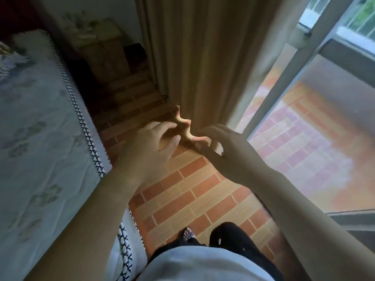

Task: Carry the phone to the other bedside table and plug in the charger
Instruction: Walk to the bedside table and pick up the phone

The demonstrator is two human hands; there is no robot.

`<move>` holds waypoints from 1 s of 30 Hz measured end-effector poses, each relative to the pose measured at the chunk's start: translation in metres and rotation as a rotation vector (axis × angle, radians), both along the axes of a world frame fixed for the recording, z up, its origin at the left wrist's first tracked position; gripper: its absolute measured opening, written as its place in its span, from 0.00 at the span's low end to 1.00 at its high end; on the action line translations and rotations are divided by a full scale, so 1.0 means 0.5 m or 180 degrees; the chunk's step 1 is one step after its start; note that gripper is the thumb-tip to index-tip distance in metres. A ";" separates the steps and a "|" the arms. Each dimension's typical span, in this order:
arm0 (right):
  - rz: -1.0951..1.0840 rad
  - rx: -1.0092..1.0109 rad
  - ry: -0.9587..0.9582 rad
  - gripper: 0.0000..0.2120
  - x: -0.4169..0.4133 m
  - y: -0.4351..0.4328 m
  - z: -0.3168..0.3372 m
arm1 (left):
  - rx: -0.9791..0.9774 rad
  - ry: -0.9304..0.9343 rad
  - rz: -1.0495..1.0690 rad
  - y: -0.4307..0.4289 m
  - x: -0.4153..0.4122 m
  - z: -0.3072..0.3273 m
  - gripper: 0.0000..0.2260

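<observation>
My left hand (151, 148) and my right hand (225, 149) are both stretched out ahead of me over the brick-pattern floor, fingers loosely spread and curled, with nothing in either. No phone or charger shows anywhere. A wooden bedside table (103, 51) stands far ahead in the dim corner past the bed, with small blurred items on top. My right fingertips are close to the hem of the beige curtain (203, 57).
The bed (40, 128) with a pale flowered cover runs along my left. A narrow strip of brick floor (182, 189) lies between it and the curtain. A glass sliding door (304, 118) is on the right. My legs and feet show below.
</observation>
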State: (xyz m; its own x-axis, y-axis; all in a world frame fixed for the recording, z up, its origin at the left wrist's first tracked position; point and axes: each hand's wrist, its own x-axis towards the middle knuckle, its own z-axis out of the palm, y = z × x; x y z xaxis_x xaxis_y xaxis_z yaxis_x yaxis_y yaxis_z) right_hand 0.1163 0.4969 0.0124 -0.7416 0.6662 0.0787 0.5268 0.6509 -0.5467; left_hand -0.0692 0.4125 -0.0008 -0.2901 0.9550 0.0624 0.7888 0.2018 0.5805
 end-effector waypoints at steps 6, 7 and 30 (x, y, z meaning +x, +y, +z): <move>0.0314 -0.0003 0.0230 0.15 -0.144 0.219 -0.015 | -0.0084 0.0101 0.0204 0.166 -0.127 -0.002 0.18; 0.0348 -0.0003 0.0208 0.16 -0.172 0.261 -0.019 | -0.0088 0.0127 0.0244 0.200 -0.150 -0.006 0.18; 0.1969 -0.0493 0.0292 0.22 -1.053 1.017 -0.028 | -0.0163 0.0495 0.1823 0.805 -0.858 0.019 0.21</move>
State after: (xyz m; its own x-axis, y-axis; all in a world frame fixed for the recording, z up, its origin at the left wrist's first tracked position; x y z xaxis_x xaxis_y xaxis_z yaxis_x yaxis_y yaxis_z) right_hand -0.4104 1.0051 -0.0018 -0.9872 0.1263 0.0973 0.0259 0.7294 -0.6836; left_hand -0.4981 0.8151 0.0085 -0.7511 0.6520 0.1035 0.6212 0.6449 0.4452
